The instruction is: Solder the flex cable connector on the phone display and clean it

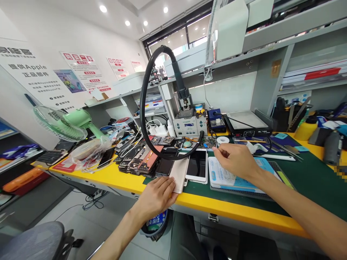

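Observation:
My left hand [158, 193] grips the near end of a pale gold phone [179, 173] at the front edge of the bench, thumb at its lower corner. Beside it, a white-framed phone [197, 165] with a dark screen lies flat, and a black phone [165, 167] is on the other side. My right hand [235, 159] is closed, fingers curled together, over a blue and white package [227, 177]. Whatever is between those fingertips, if anything, is hidden. A black hose [143, 108] loops down in front of the phones.
Stacked phone parts [138, 160] lie left of the phones. Behind stands a hot-air station [191, 126], with a soldering unit [217, 121] and a flat heating plate [248, 121] to its right. A green fan [78, 121] stands at the left. Tweezers [287, 148] rest on the green mat.

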Demonstrator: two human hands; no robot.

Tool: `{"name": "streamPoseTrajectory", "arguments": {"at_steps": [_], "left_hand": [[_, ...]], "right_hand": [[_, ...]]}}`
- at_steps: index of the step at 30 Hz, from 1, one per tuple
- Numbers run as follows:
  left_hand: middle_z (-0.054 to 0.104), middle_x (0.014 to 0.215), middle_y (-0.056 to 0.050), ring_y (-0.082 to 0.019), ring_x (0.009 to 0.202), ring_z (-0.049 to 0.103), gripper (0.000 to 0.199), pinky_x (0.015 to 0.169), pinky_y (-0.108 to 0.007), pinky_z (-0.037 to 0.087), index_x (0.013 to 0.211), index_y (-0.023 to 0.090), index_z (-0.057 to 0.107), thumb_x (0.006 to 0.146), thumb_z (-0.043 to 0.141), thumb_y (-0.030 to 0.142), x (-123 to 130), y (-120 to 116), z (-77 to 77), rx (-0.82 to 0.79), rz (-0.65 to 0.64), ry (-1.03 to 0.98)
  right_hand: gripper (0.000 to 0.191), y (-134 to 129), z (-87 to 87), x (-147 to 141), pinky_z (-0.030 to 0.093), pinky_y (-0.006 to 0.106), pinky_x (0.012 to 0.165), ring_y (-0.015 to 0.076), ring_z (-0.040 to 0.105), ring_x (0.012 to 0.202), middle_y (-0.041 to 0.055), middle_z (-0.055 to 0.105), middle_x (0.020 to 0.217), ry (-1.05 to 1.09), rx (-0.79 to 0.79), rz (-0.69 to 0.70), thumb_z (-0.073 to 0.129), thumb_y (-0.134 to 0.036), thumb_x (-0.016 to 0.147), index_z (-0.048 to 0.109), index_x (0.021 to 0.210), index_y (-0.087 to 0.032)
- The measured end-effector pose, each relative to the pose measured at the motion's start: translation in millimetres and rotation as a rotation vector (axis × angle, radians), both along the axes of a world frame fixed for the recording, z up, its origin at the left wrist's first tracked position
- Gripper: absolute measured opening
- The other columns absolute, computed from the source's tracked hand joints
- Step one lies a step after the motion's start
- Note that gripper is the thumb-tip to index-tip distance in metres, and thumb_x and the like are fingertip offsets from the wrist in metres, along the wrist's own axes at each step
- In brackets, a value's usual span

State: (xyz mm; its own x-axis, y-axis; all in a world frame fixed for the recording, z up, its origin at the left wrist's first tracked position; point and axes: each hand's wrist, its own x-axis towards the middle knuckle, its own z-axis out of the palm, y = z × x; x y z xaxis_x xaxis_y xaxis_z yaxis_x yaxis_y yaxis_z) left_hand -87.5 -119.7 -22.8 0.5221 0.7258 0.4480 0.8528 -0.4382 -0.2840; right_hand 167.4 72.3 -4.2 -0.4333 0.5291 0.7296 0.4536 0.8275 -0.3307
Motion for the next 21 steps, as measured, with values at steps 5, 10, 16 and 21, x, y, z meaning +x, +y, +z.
{"name": "streamPoseTrajectory", "arguments": {"at_steps": [5, 10, 16, 21], "left_hand": [[0.077, 0.106, -0.012, -0.026, 0.096, 0.073, 0.029, 0.083, -0.036, 0.061, 0.116, 0.016, 0.064, 0.087, 0.062, 0.017, -7, 0, -1.8, 0.099, -0.02, 0.024], [0.076, 0.11, -0.011, -0.025, 0.097, 0.074, 0.04, 0.085, -0.034, 0.061, 0.125, 0.019, 0.062, 0.085, 0.064, 0.014, -17, -1, 0.8, 0.156, 0.001, -0.019], [0.077, 0.108, -0.007, -0.022, 0.096, 0.074, 0.034, 0.088, -0.029, 0.057, 0.113, 0.022, 0.068, 0.081, 0.069, 0.01, -30, -15, -1.6, 0.212, 0.116, -0.25], [0.079, 0.085, -0.008, -0.023, 0.071, 0.075, 0.017, 0.066, -0.027, 0.057, 0.1, 0.02, 0.072, 0.083, 0.068, 0.021, -25, -30, 1.9, 0.346, 0.495, -0.662]], "right_hand": [[0.04, 0, 0.0, -1, 0.026, 0.027, 0.053, 0.0116, 0.039, 0.047, -0.0025, 0.046, 0.049, -0.011, -0.006, -0.005, 0.052, -0.031, 0.091, 0.036, 0.056, -0.02], [0.041, 0, 0.3, -1, 0.026, 0.026, 0.052, 0.0111, 0.039, 0.046, -0.003, 0.044, 0.048, -0.021, -0.006, 0.002, 0.052, -0.03, 0.091, 0.035, 0.055, -0.02], [0.041, -1, 1.1, 1, 0.027, 0.026, 0.052, 0.011, 0.039, 0.047, -0.0031, 0.045, 0.049, -0.022, -0.007, 0.013, 0.052, -0.03, 0.091, 0.036, 0.055, -0.02], [0.039, 0, 1.5, 1, 0.026, 0.027, 0.053, 0.0116, 0.039, 0.047, -0.0026, 0.046, 0.05, -0.014, -0.006, 0.007, 0.052, -0.03, 0.091, 0.036, 0.056, -0.02]]}}
